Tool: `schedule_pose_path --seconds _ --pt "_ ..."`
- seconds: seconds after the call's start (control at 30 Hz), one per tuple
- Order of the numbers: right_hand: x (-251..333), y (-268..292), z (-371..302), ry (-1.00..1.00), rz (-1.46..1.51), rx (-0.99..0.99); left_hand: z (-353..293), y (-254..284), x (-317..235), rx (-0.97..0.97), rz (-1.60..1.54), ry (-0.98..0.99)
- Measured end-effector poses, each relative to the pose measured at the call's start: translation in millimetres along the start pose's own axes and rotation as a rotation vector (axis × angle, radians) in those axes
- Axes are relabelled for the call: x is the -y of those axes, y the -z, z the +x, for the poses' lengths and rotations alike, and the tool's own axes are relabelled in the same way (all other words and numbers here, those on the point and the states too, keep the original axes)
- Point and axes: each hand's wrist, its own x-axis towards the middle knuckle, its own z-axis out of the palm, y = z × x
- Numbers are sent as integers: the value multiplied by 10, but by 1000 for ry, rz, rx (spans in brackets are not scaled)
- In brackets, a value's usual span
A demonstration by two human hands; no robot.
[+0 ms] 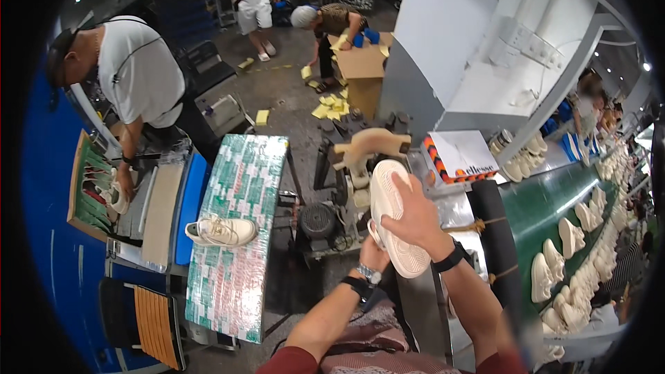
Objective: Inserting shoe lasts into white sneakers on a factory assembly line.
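A cream sneaker (390,201) is held up in front of me, its patterned sole turned toward me and its toe pointing away. My right hand (418,216) is closed around its right side, with the thumb lying across the sole. From the lower left my left hand (374,253) grips the same shoe; most of its fingers are hidden behind it. Just beyond the shoe stands a machine with a curved tan guard (374,144). Another cream sneaker (222,231) lies on its own to the left, on a tape-wrapped table (235,284).
To the right, a green conveyor belt (516,208) carries several pale shoes. A shoe box (460,154) sits beside the belt's near end. A motor (318,221) is low ahead. At left a co-worker (142,69) bends over a tray (77,180). Farther back is a cardboard box (364,66).
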Motion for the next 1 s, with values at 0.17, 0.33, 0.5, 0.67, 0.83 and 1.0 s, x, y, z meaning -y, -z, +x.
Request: schedule_pose_path --seconds 0.17,0.33,0.5,0.67,0.83,1.0 --pt "-174 -177 -323 62 -11 -13 -193 27 57 -207 62 77" --pt "-186 -111 -411 174 -51 -115 -497 345 -21 -377 490 92" --pt "-176 -114 -372 182 -6 -115 -535 -413 -6 -51 161 196" --pt "-232 -220 -511 218 -18 -210 -313 -577 233 66 93 -145" --pt "-220 -233 -633 219 1 -282 -346 -521 280 102 112 -99" --pt "-99 -310 -811 197 -3 -347 -475 -407 253 83 182 -70"
